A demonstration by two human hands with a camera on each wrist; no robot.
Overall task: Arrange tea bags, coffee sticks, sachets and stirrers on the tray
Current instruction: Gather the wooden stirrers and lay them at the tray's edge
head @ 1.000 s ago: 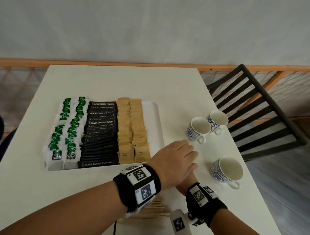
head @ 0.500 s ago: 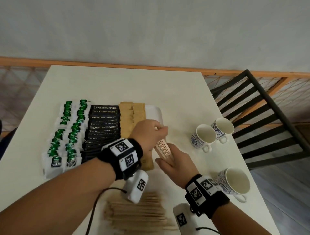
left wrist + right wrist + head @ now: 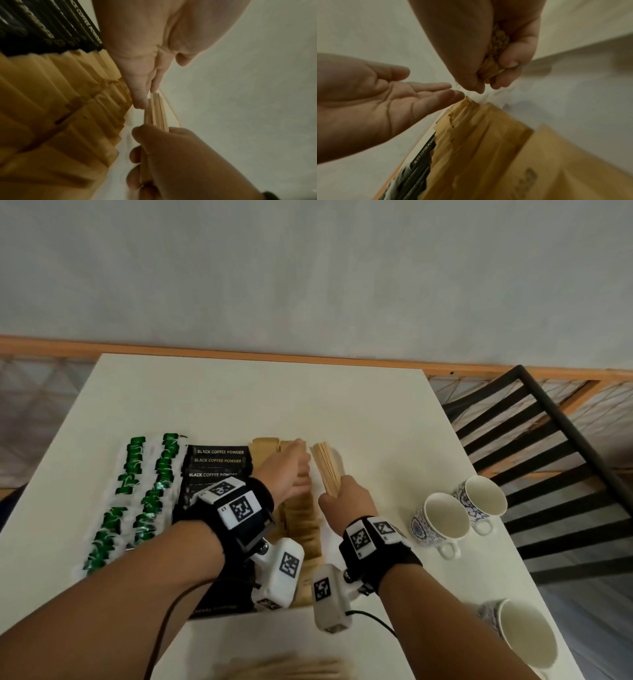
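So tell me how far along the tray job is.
Done: tea bags, coffee sticks and brown sachets sit in rows on the tray. In hand: the right hand grips a bundle of stirrers over the tray's free strip; the left hand is open beside it. Left: the stirrers on the table.

Pale wooden stirrers (image 3: 328,470), matt brown paper sachets (image 3: 301,515), glossy ceramic cups (image 3: 442,520).

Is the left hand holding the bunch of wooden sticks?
No, the right hand grips the bundle of wooden stirrers, while the left hand beside it has straight, open fingers and holds nothing.
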